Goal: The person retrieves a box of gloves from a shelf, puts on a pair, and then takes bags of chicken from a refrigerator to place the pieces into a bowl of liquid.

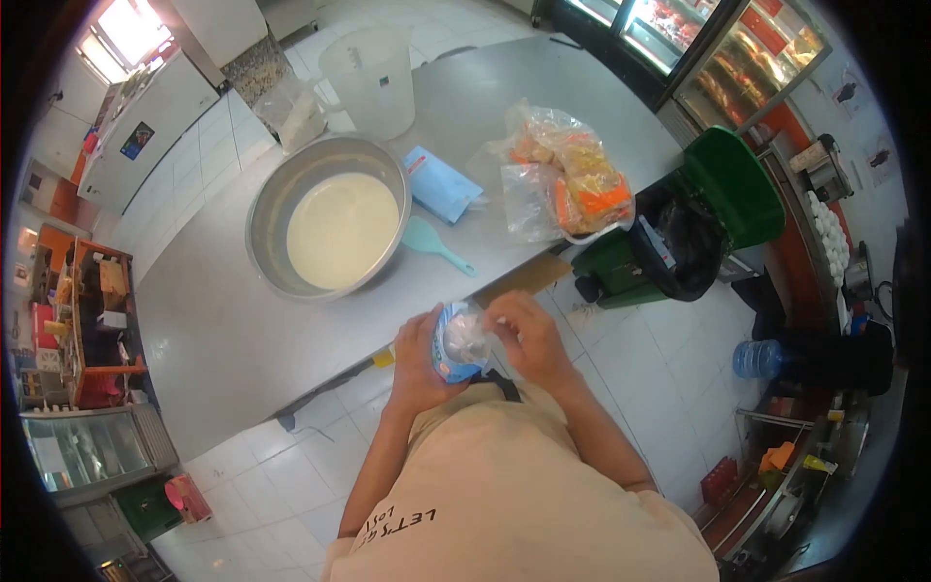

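Note:
My left hand is wrapped around a blue printed packet in front of my waist. Crinkled clear plastic bulges from its top. The fingers of my right hand are pinched together at the plastic's right edge. What the packet contains cannot be made out. Beyond my hands, on the metal table, stands a large metal bowl of pale, creamy liquid. A light-blue scoop-shaped spatula and a flat blue pouch lie just right of the bowl.
A clear plastic pitcher and a bag of white stuff stand behind the bowl. Orange and yellow packets in clear plastic sit near the table's right edge. Beside it is a green bin, lid raised, with a black liner.

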A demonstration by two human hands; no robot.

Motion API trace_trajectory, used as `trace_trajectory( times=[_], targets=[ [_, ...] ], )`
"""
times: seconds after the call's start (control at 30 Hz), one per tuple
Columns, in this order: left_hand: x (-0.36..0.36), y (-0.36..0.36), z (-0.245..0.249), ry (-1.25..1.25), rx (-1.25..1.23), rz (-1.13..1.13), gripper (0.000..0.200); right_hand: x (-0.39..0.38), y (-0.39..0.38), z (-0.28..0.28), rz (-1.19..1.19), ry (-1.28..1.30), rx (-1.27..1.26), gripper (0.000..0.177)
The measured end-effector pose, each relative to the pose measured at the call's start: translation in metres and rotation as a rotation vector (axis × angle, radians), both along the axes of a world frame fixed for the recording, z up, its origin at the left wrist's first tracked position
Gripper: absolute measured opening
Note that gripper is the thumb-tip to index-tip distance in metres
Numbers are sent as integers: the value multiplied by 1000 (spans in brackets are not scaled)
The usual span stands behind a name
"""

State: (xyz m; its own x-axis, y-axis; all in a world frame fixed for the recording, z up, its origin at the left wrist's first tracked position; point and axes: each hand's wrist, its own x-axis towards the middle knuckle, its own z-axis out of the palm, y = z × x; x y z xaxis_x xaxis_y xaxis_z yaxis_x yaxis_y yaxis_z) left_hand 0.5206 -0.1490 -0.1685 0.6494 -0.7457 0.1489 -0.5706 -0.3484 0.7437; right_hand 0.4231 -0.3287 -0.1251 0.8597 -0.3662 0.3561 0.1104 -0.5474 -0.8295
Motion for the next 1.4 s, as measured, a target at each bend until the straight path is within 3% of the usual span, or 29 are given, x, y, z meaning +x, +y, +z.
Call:
trace_trajectory(
  times=[0.13, 0.2, 0.43, 0.6, 0.73, 0.9, 1.0, 1.23, 1.33, 1.4],
  targets=[
    [2, -4, 4, -25, -30, 15, 104, 4, -4, 23, 37, 64, 117, 13],
    [3, -4, 6, -22, -35, 12, 105, 5, -3, 31, 59, 172, 47, 20],
    [2, -6, 7, -86, 21, 45, 105, 6, 7, 18, 45, 260, 98, 19],
    [-3, -9, 4, -184, 39, 110, 109, 12, 21, 19, -28, 94, 113, 14],
    [-3, -13, 8, -176, 44, 113, 111, 14, 22, 31, -7, 240, 140, 13],
    [-4, -17, 6, -245, 39, 90, 111, 14, 19, 14, -133, -14, -243, 15],
    [-4, -20, 5, -235, 55, 120, 110, 11, 21, 12, -167, -33, -303, 14],
    [0, -23, 13, -239, -35, 144, 104, 15, 29, 12, -128, -68, -299, 14],
    [3, -22, 11, -268, -187, 88, 100, 15, 35, 15, -131, -55, -318, 16],
    [5, -19, 10, -264, -227, 80, 97, 15, 42, 18, -191, -63, -212, 19]
  ],
)
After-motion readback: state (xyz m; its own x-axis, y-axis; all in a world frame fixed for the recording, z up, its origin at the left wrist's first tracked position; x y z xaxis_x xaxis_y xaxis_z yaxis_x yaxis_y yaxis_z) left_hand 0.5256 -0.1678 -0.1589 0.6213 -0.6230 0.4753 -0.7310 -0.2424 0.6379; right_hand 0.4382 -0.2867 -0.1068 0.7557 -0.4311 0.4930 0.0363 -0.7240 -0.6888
